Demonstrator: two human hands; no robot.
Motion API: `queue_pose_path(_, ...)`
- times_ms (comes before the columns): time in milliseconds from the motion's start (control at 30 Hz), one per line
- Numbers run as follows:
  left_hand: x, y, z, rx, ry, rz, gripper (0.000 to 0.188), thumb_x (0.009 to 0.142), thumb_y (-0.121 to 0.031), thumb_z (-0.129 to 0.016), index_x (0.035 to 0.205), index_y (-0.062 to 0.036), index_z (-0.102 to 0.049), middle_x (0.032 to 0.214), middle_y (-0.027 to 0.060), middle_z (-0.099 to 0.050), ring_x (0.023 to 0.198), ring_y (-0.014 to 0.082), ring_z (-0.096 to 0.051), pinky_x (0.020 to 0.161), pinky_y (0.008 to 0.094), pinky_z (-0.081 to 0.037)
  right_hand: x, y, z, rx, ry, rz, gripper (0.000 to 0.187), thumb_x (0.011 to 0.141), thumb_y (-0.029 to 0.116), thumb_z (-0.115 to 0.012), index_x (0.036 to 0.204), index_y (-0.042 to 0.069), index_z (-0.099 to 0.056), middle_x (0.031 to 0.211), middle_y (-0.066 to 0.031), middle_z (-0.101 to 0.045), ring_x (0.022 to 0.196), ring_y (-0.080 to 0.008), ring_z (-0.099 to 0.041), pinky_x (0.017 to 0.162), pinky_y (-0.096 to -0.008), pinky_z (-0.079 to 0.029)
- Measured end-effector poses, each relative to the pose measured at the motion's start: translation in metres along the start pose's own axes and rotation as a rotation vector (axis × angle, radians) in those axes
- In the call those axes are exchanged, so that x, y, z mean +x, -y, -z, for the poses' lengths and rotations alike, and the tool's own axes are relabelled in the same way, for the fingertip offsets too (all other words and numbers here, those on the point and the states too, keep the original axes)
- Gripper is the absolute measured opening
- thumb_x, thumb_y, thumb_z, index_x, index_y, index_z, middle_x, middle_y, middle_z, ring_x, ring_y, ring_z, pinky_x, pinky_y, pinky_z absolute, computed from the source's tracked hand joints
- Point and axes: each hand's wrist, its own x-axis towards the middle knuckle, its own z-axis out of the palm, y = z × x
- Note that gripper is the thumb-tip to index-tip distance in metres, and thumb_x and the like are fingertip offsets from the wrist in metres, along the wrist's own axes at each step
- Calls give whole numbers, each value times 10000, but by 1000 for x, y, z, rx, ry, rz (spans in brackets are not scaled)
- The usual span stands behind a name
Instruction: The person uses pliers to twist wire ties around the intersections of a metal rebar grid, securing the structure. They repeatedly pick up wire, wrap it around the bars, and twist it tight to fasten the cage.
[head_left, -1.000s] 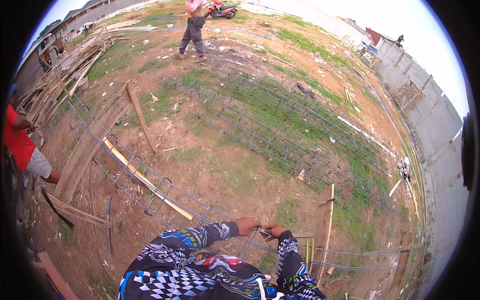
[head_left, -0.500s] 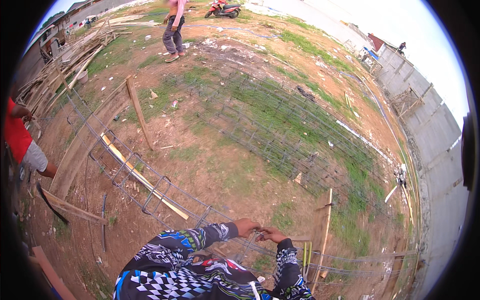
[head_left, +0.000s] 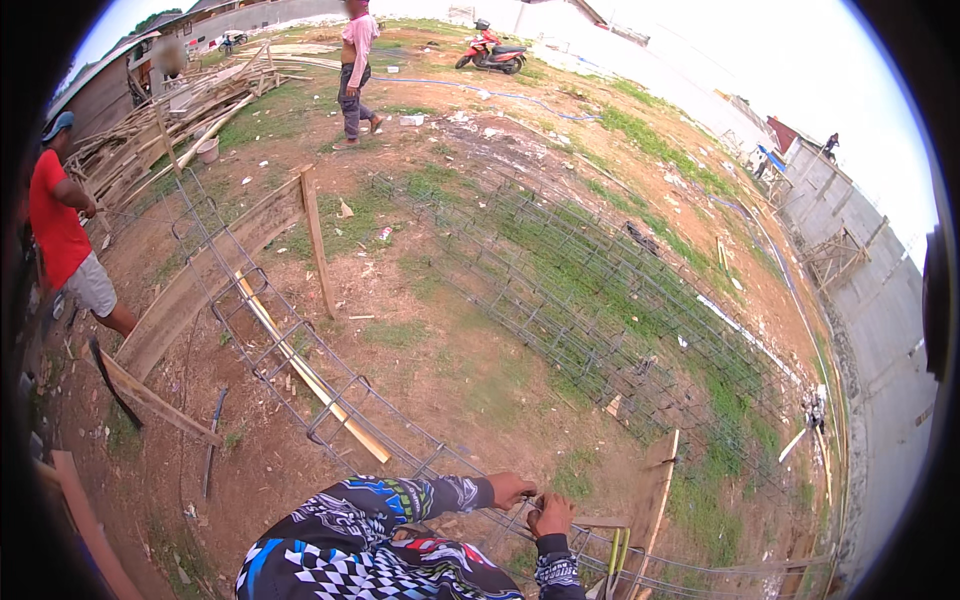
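Note:
A long cage of steel reinforcing bars [head_left: 290, 372] with square stirrups runs from the far left to in front of me. My left hand [head_left: 511, 490] is closed at the near part of this cage, its fingers bent toward the bars. Close beside it, my right hand [head_left: 551, 515] is curled with its knuckles up. Between the two fingertips a small dark bit shows, too small to name. Just right of my right hand stands a pair of yellow-green tool handles [head_left: 619, 550]; the tool's head is hidden.
Boards on edge [head_left: 215, 265] and an upright plank [head_left: 660, 500] stand along the cage. More rebar cages [head_left: 600, 300] lie on the grass ahead. A co-worker in red [head_left: 65, 220] is at left, another person in pink [head_left: 358, 70] farther off. A grey block wall [head_left: 875, 300] borders the right.
The whole view has shifted, with the scene lower and farther right. My right hand has turned knuckles up beside the left. The person in pink has taken a step.

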Motion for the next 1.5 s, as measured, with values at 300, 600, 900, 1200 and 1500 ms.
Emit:
queue_pose_path(300,0,-5,-5,31,-36,-141,310,761,-107,-629,1064,-94,-563,801,196,-641,804,426,-620,675,521,-467,-51,-32,-38,-291,-121,-34,376,881,464,-567,1015,150,-725,1021,-164,-686,934,-325,-657,816,-495,-514)
queue_pose_path(600,8,2,-13,-71,-87,-158,270,643,-36,-628,903,-52,-555,749,188,-603,770,418,-594,644,496,-447,-43,-33,-21,143,251,-115,497,899,503,-544,1212,134,-657,1082,-179,-677,981,-351,-652,861,-463,-500)
queue_pose_path(900,7,8,-12,-57,-59,-151,266,688,-35,-621,953,-42,-600,840,189,-646,836,398,-623,700,487,-471,-26,-11,14,46,278,85,256,737,113,-597,939,65,-745,807,-187,-688,822,-354,-643,779,-435,-491)
queue_pose_path(1200,8,-8,6,-74,-13,119,355,688,-86,-626,1037,-50,-678,918,179,-698,900,353,-667,797,414,-528,47,21,67,-440,241,650,133,763,150,-599,879,134,-663,894,-64,-622,963,-256,-551,833,-430,-390)
queue_pose_path(1500,21,11,0,-356,55,147,324,667,-29,-657,984,-12,-723,977,155,-720,922,241,-694,846,341,-539,80,-54,31,396,407,253,213,823,301,-644,884,119,-736,896,-99,-698,861,-312,-644,777,-439,-486)
